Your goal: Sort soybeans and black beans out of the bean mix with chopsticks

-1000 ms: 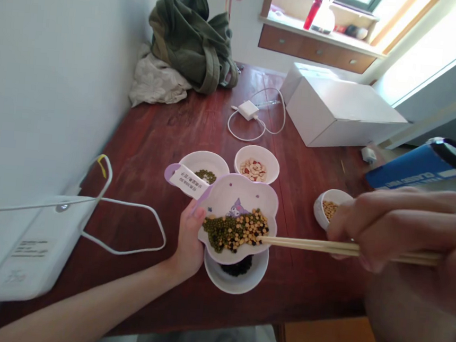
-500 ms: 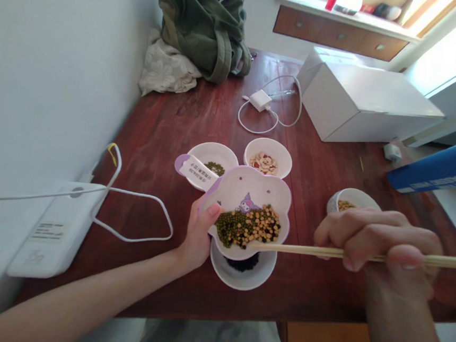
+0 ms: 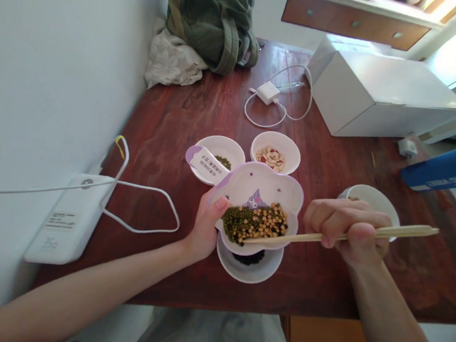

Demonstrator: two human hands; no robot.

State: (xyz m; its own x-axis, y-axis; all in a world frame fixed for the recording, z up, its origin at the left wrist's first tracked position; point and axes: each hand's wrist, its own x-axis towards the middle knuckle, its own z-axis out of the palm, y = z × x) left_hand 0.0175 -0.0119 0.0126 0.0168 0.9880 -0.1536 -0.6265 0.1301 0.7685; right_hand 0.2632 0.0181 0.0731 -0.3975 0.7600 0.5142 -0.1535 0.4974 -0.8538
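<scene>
My left hand (image 3: pixel 206 225) grips the left side of a white and purple scalloped bowl (image 3: pixel 235 185) with a labelled handle, its thumb over the rim. Green, yellow and dark beans (image 3: pixel 257 222) lie mixed along its near side. My right hand (image 3: pixel 348 229) is closed around wooden chopsticks (image 3: pixel 305 237), whose tips touch the beans. Partly hidden under the held bowl is a white bowl (image 3: pixel 248 275) of black beans. Behind it stand a bowl (image 3: pixel 204 142) of green beans and a bowl (image 3: pixel 277 139) of pale, flat pieces, some reddish. Another bowl (image 3: pixel 382 203) sits behind my right hand.
A white power bank (image 3: pixel 57 225) with a cable lies at the left by the wall. A charger (image 3: pixel 267 92), a white box (image 3: pixel 395 90), a green bag (image 3: pixel 209 23) and a blue cylinder (image 3: pixel 444 166) stand farther off on the red-brown table (image 3: pixel 169 118).
My right hand has moved left, and the chopstick tips have slid leftward along the beans in the held bowl. The chopsticks now slant more. The whole view has shifted slightly.
</scene>
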